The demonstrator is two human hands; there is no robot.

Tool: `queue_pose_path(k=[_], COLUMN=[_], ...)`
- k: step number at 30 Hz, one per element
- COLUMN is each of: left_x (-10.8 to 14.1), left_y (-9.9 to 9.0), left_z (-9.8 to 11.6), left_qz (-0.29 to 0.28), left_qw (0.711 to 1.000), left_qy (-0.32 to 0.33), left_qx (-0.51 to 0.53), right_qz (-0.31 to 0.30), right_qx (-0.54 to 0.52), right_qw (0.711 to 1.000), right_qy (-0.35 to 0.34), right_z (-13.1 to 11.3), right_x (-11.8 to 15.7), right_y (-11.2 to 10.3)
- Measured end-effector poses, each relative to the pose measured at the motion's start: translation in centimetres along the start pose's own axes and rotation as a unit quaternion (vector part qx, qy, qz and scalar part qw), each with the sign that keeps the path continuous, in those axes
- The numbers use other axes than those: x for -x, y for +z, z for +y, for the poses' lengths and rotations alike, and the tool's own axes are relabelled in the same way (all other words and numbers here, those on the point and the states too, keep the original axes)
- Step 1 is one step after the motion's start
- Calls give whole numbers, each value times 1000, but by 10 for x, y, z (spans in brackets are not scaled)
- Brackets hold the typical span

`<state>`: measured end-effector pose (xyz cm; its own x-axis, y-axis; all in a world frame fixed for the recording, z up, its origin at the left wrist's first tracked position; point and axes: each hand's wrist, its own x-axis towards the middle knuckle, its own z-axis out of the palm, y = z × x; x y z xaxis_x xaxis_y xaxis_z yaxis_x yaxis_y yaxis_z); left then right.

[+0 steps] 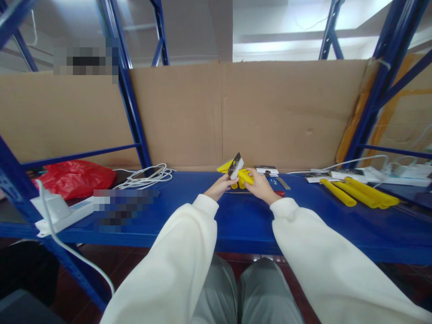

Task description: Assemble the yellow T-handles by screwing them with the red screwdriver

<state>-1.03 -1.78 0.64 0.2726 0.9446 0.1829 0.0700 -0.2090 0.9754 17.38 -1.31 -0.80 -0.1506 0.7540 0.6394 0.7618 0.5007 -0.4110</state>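
The two hands are near each other, above the blue surface point(189, 216). The left hand point(220, 187) is closed on the lower part of a black-and-white card point(235, 166). The right hand point(260, 185) is closed on short yellow tubes point(246, 177), which are between the hands, just beside the card. On the black part of the card there is small light print, but it is too small for reading. Behind the right hand lies a stack of cards point(266, 171), also black and white; I cannot read any brand on it. A flat metal strip point(283, 183) and a red object point(279, 193) lie near this hand. Farther to the right, longer yellow tubes point(339, 192) rest partly on white-and-black packs point(347, 174), whose writing is not legible.
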Motion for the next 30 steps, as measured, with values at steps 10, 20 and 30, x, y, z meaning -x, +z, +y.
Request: queue_pose_path(k=[10, 20, 30], left_x=[-11, -11, -15], left_y=[2, -3, -10], left_z=[-8, -2, -10], left_qz=[89, 168, 139], left_qw=[983, 970, 973], left_qy=[-7, 3, 2], left_qx=[160, 177, 182], right_qz=[33, -54, -101], right_qx=[-281, -478, -548], right_qw=[957, 858, 816], right_qy=[59, 179, 153], right_z=[-2, -5, -12], right_x=[-6, -7, -4], right_y=[13, -2, -3])
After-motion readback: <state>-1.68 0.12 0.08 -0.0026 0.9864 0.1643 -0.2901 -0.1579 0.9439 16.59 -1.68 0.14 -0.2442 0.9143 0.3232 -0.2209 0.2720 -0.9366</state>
